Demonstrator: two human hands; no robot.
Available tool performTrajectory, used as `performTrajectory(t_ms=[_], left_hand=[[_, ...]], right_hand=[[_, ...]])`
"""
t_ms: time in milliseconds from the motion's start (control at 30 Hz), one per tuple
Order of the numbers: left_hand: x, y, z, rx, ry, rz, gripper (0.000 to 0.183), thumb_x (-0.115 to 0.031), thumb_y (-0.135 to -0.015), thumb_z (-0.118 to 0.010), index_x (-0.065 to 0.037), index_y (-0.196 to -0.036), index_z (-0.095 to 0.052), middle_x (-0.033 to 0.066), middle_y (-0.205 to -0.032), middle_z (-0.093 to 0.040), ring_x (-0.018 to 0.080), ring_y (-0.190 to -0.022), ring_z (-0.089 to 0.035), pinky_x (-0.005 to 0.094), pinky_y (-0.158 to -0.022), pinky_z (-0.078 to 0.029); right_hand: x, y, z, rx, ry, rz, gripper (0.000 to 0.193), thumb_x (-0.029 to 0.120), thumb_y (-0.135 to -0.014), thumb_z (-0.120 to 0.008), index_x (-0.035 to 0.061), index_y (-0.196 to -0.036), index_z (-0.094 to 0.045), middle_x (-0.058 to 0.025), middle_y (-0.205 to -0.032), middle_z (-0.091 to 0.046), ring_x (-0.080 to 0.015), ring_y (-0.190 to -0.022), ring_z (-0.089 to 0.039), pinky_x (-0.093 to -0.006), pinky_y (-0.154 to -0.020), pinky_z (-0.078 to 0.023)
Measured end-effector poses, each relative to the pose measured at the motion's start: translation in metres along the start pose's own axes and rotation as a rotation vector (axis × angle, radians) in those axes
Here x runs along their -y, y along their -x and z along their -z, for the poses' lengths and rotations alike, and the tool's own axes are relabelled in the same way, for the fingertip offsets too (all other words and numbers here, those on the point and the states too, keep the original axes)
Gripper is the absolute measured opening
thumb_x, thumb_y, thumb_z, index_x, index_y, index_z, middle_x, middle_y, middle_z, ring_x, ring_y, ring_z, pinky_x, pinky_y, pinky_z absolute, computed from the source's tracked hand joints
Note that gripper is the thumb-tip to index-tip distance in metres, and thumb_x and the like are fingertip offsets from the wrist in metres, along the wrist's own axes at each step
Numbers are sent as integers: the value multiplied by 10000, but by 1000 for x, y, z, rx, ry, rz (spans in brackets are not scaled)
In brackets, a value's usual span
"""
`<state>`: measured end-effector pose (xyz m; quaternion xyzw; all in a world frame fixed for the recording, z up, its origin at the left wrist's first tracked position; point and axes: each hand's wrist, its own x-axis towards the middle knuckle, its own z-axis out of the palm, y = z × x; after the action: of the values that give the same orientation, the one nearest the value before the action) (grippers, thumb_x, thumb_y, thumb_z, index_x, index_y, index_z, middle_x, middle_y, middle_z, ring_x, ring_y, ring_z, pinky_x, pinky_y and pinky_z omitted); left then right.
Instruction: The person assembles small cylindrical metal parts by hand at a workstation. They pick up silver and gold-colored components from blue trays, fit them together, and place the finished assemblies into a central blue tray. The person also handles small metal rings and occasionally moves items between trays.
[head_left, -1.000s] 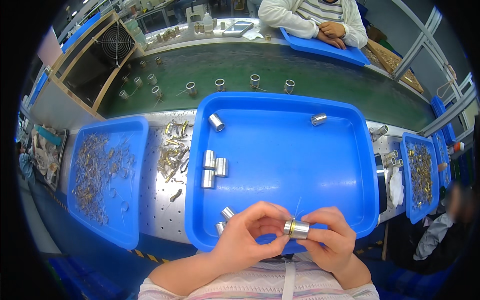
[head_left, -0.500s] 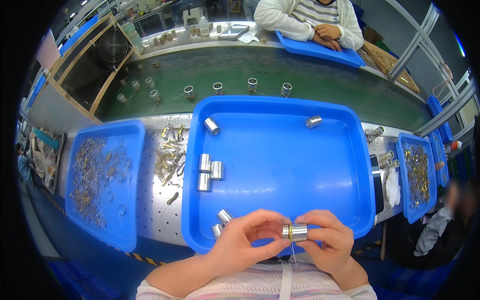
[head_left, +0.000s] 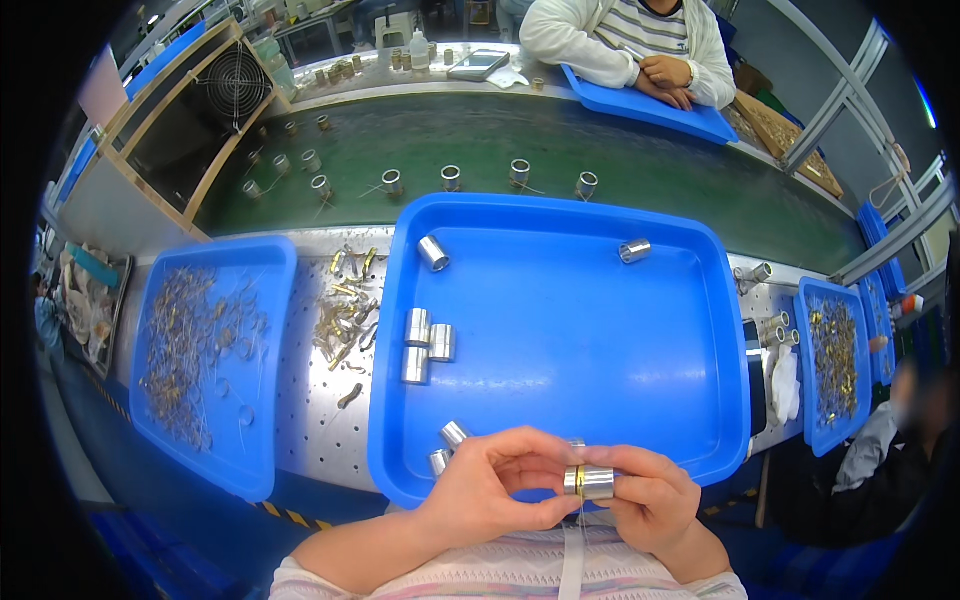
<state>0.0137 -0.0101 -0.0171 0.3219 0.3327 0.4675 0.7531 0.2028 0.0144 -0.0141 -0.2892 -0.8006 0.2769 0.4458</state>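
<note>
Low at the near rim of the large blue tray [head_left: 560, 340], a short silver metal sleeve [head_left: 599, 484] lies sideways between my hands. A yellow band [head_left: 580, 480] circles it near its left end, and thin wire ends [head_left: 582, 515] hang below. My right hand [head_left: 655, 500] is closed around the right end, thumb below and fingers above. My left hand [head_left: 500, 485] has thumb and fingertips pinched at the banded left end. Behind the fingers another sleeve [head_left: 576, 443] partly shows. Several more sleeves [head_left: 417, 327] lie in the tray, mostly toward its left side.
A blue tray of wire pieces [head_left: 240, 370] stands left, with loose yellowish metal strips [head_left: 345, 315] beside it. Right is a smaller tray of brass-coloured parts [head_left: 832, 350]. Across the green belt [head_left: 400, 140], holding a row of sleeves [head_left: 452, 179], sits a person [head_left: 640, 50].
The whole view has shifted slightly. My hands still hold the banded sleeve, a little lower and tilted slightly differently. A sleeve behind my fingers now shows partly.
</note>
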Motion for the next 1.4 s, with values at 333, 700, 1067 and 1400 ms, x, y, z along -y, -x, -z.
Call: performTrajectory(t_ms=[333, 700, 1067, 1400], left_hand=[[-1, 4, 6, 81, 18, 38, 322, 52, -712, -728, 23, -1007, -603, 88, -1024, -605, 155, -936, -604, 286, -861, -509], [3, 7, 10, 203, -7, 39, 193, 46, -701, -738, 72, -868, -645, 178, -932, -624, 209, -850, -621, 310, -771, -528], [5, 8, 6, 199, -194, -97, 180, 10, -683, -761, 52, -825, -659, 161, -859, -647, 203, -800, -629, 289, -689, -520], [-1, 6, 3, 190, -501, -353, 162, 1, -655, -777, 31, -770, -667, 138, -787, -669, 232, -730, -663, 295, -648, -536]], right_hand=[[-6, 2, 3, 67, -350, -74, 115, -61, -723, -670, -26, -795, -587, -220, -1020, -632, -332, -945, -638, -388, -801, -538], [-16, 9, 10, 223, -667, -47, 162, 99, -776, -674, -32, -846, -610, -222, -1014, -631, -365, -962, -607, -431, -831, -483], [-16, 7, 12, 245, -723, -71, 150, 97, -777, -668, -39, -820, -624, -208, -1004, -637, -362, -957, -603, -431, -826, -484], [-22, 9, 12, 250, -698, -67, 178, 141, -775, -671, -22, -838, -644, -194, -984, -636, -364, -957, -600, -422, -804, -484]])
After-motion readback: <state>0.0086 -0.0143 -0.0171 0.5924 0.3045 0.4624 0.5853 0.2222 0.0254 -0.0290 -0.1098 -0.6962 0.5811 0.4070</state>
